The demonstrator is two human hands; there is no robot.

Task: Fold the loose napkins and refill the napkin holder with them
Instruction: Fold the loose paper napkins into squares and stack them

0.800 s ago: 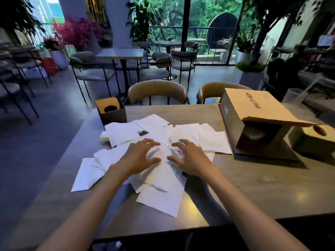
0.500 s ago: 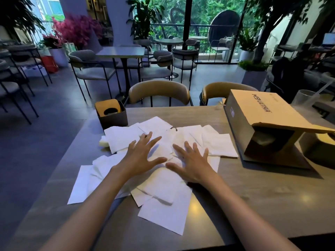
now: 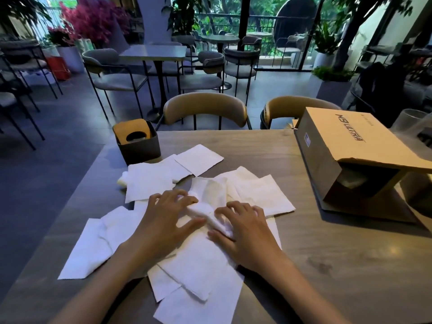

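Now we see both hands down on the napkins [image 3: 198, 260], loose white sheets overlapping across the middle of the table [image 3: 339, 260]. Left hand [image 3: 167, 220]: fingers curled, tips gathering a bunched napkin [image 3: 205, 206], thumb stretched toward the right. Right hand [image 3: 245, 230]: fingers curled likewise, gripping the same bunch from its other side. Holder [image 3: 138, 143] stands at the far left corner, just beyond the sheets, its wooden lid slot dark. An open cardboard box [image 3: 346, 148] lies to the right, apart from the pile.
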